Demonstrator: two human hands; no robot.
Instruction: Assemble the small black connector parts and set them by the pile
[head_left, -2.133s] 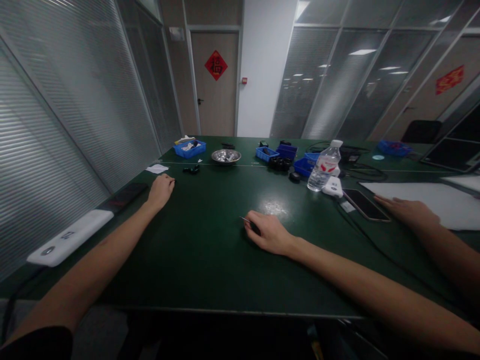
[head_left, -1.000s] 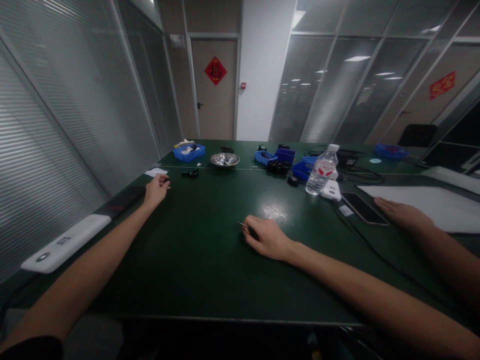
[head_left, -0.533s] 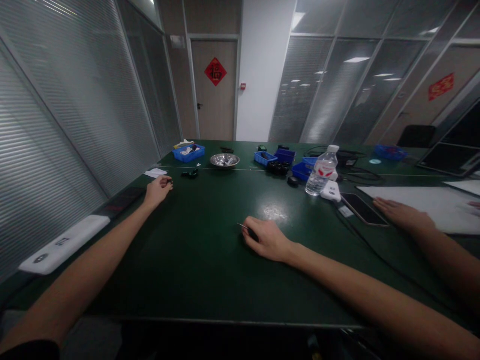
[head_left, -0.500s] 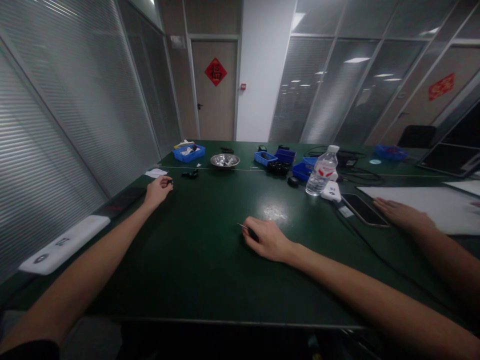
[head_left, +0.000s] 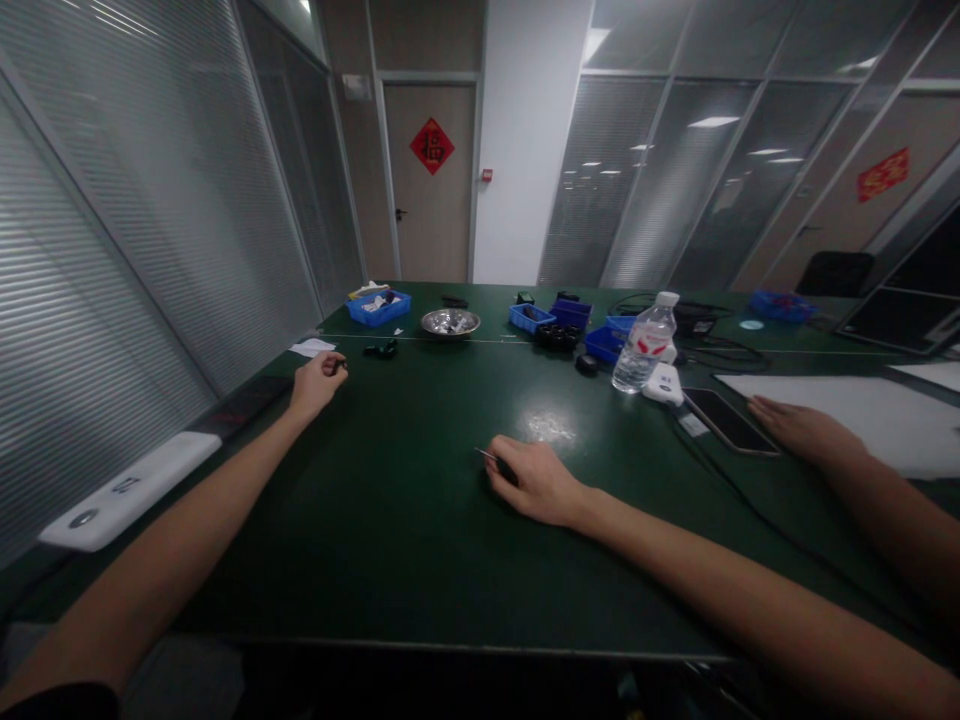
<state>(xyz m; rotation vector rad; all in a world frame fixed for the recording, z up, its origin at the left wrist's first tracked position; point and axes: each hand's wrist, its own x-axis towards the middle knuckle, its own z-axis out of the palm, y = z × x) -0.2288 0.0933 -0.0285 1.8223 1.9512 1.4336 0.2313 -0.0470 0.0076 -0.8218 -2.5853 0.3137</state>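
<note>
Two bare hands at a dark green tabletop (head_left: pixel 375 560). The left hand (head_left: pixel 316 385), at the far left, has its grip pinched on a small dark piece (head_left: pixel 341 365) between thumb and fingers; the shape of this piece is too small to tell. Just beyond the hand lies a white paper (head_left: pixel 312 347); to its right, apart from it, lies a dark jointed part (head_left: pixel 381 349). The right hand (head_left: pixel 534 480), near the middle, is curled with its grip closed on a thin metal rod (head_left: pixel 484 454), whose bare end points left; whether a handle lies within the palm cannot be told.

Farther off stand a metal bowl (head_left: pixel 450 335) with small pieces in it and, to its left, a blue tray (head_left: pixel 379 318). To the right, a clear bottle (head_left: pixel 645 345) stands upright beyond a phone (head_left: pixel 729 421); a co-worker's hand (head_left: pixel 810 435) rests beside the phone.

The step in hand is judged to be one of holding: piece at left, rod at right, the two well apart and not touching. Any further move appears to call for a steady pinch on the piece, easily lost if dropped, and for guarding the rod's exposed end from knocks.
</note>
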